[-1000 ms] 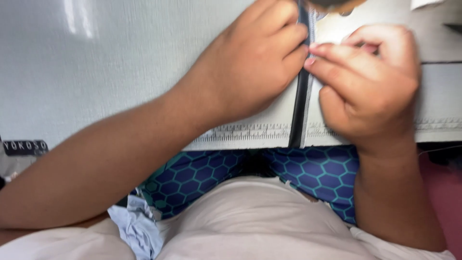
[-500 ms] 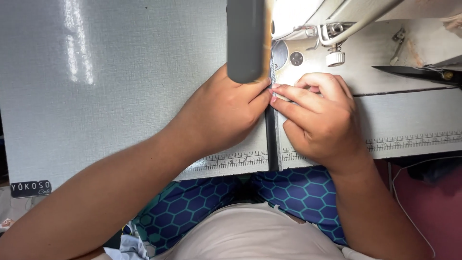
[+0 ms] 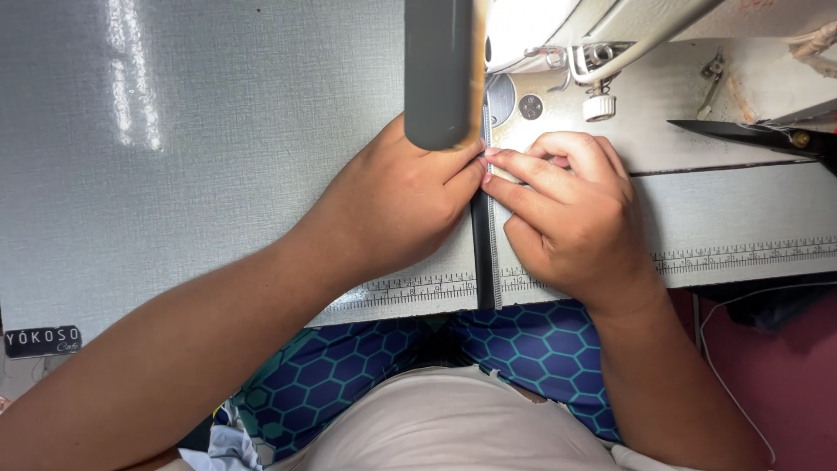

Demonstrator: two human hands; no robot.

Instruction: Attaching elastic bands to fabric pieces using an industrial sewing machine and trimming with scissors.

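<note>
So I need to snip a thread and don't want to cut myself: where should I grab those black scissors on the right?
Take the scissors by the handle end, which runs off the right edge of view past the brass pivot. Come from the right. The closed blades taper to a point aimed left, toward the right hand, so that end is best avoided.

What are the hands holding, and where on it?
Both hands press a dark zipper strip flat on the sewing table: left hand and right hand pinch its upper part from either side, fingertips meeting beside the teeth.
</note>
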